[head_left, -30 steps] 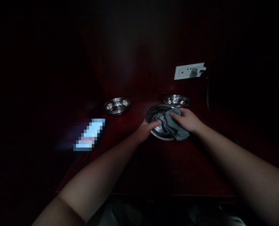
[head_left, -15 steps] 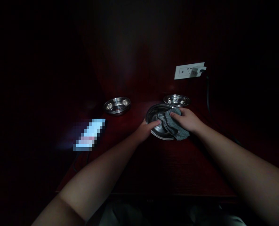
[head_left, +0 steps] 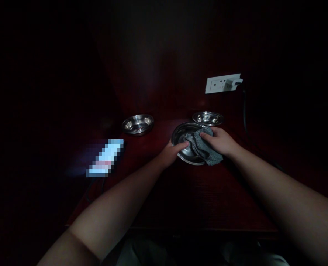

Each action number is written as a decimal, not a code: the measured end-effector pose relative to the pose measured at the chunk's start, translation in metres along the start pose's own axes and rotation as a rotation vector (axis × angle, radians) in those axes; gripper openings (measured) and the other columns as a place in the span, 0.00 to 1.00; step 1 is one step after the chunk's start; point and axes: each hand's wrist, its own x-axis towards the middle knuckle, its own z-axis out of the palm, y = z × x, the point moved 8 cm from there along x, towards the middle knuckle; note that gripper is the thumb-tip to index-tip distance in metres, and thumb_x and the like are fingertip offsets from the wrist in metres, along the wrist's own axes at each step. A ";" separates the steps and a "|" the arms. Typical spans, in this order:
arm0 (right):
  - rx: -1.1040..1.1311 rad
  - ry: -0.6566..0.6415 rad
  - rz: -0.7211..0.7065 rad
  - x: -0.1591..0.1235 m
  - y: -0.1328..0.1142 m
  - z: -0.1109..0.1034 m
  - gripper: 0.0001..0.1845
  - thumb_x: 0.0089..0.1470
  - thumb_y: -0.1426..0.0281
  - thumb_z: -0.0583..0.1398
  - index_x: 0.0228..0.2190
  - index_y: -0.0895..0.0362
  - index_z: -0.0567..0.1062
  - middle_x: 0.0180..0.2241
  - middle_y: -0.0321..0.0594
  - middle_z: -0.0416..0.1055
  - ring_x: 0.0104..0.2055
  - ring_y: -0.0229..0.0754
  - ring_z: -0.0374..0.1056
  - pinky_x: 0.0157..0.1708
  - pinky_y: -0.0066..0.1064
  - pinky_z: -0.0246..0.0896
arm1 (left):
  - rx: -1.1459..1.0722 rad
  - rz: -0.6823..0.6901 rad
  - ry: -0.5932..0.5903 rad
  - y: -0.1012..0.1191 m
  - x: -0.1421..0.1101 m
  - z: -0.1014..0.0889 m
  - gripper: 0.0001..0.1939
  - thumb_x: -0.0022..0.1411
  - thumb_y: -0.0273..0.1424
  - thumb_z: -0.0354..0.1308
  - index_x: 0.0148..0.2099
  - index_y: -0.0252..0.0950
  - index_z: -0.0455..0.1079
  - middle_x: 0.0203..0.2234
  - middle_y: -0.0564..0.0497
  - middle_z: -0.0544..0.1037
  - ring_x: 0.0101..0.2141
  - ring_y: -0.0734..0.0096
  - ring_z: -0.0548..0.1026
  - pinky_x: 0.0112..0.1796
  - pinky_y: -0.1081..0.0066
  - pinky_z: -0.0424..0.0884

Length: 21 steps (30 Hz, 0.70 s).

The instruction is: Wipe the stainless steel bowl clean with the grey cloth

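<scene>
A shiny metal bowl (head_left: 184,129) is tilted toward me above the dark red table (head_left: 197,199). My left hand (head_left: 172,152) grips its left rim, the thumb lying inside and the other fingers hidden behind. In my right hand (head_left: 220,140) is a grey woven cloth (head_left: 208,149), pinched under the thumb and draped over the bowl's right side and rim. Behind, on the left, stands a stack of similar metal bowls (head_left: 138,123). Another metal bowl (head_left: 207,118) sits just behind the held one, partly covered by it and by my right hand.
A phone-like device with a bright, pixelated screen (head_left: 105,159) is at the left, with a thin cable below it. On the back wall is a white socket panel (head_left: 221,84) with a plug and a dark cord (head_left: 244,111) hanging down. The surroundings are very dark.
</scene>
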 end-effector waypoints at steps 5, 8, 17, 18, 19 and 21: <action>0.019 0.002 0.007 -0.001 0.000 0.000 0.13 0.55 0.64 0.58 0.37 0.59 0.76 0.36 0.45 0.78 0.36 0.45 0.73 0.38 0.34 0.65 | 0.006 0.014 -0.023 0.002 0.000 0.003 0.22 0.51 0.33 0.66 0.49 0.30 0.72 0.45 0.38 0.77 0.54 0.48 0.70 0.55 0.51 0.63; 0.017 -0.002 0.020 -0.001 0.000 0.000 0.12 0.55 0.64 0.58 0.36 0.60 0.76 0.35 0.44 0.78 0.35 0.44 0.74 0.37 0.34 0.65 | 0.006 0.020 -0.010 0.002 0.000 0.003 0.22 0.51 0.33 0.66 0.48 0.30 0.72 0.46 0.37 0.77 0.53 0.48 0.71 0.55 0.51 0.63; 0.026 -0.001 0.011 0.000 0.003 0.000 0.13 0.55 0.64 0.58 0.38 0.60 0.76 0.37 0.45 0.79 0.37 0.45 0.74 0.39 0.35 0.66 | -0.012 -0.002 0.009 0.002 -0.001 0.002 0.23 0.50 0.33 0.67 0.48 0.31 0.72 0.48 0.38 0.76 0.52 0.49 0.71 0.54 0.51 0.64; 0.029 -0.004 0.011 0.001 0.003 0.000 0.13 0.55 0.64 0.58 0.38 0.59 0.76 0.37 0.45 0.79 0.37 0.45 0.74 0.39 0.35 0.66 | -0.010 -0.003 0.006 0.002 -0.001 0.003 0.23 0.50 0.33 0.67 0.48 0.30 0.72 0.47 0.38 0.76 0.52 0.49 0.72 0.54 0.51 0.64; 0.027 -0.003 0.013 0.001 0.003 0.000 0.13 0.55 0.64 0.58 0.38 0.59 0.76 0.37 0.45 0.78 0.37 0.45 0.74 0.39 0.35 0.66 | -0.005 -0.004 0.005 0.002 -0.001 0.003 0.23 0.50 0.33 0.67 0.48 0.30 0.72 0.47 0.38 0.77 0.52 0.49 0.72 0.54 0.51 0.63; 0.020 -0.004 0.018 0.001 0.002 0.000 0.13 0.55 0.63 0.58 0.37 0.60 0.76 0.36 0.45 0.78 0.36 0.45 0.74 0.39 0.35 0.66 | 0.001 0.002 0.010 0.003 -0.001 0.003 0.23 0.50 0.33 0.66 0.48 0.31 0.72 0.46 0.38 0.77 0.51 0.50 0.72 0.54 0.51 0.63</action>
